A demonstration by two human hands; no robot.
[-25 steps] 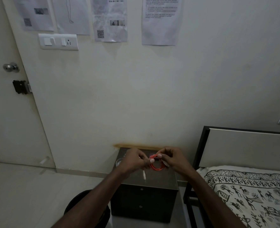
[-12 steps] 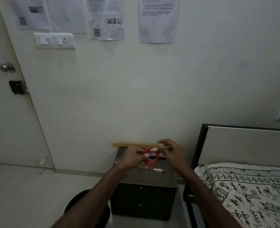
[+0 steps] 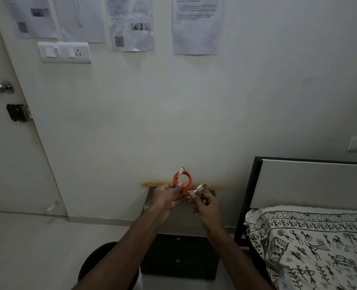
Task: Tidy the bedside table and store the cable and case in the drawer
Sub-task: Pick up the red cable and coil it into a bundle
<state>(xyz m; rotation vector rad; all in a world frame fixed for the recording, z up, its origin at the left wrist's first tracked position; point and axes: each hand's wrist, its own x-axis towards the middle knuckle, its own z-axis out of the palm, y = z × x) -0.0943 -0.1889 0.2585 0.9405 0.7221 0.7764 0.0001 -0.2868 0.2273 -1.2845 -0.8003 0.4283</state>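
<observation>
A red cable (image 3: 183,181) is wound into a small coil and held upright above the dark bedside table (image 3: 181,222). My left hand (image 3: 168,196) pinches the coil at its lower edge, with one white plug sticking up at the top. My right hand (image 3: 205,204) grips the cable's other end just behind its white plug (image 3: 200,187). The table's two drawers (image 3: 178,255) are both shut. A small clear cup (image 3: 148,205) stands at the table's left edge. The case is hidden from view.
A bed (image 3: 311,245) with a patterned sheet and a black-framed headboard stands right of the table. A dark round object (image 3: 102,264) sits on the floor to the left. The white wall behind carries papers and a switch plate (image 3: 64,52). A door (image 3: 5,122) is at far left.
The coil was turned and lifted from low over the table to upright in front of the wall. My right hand shifted from the coil to the loose plug end.
</observation>
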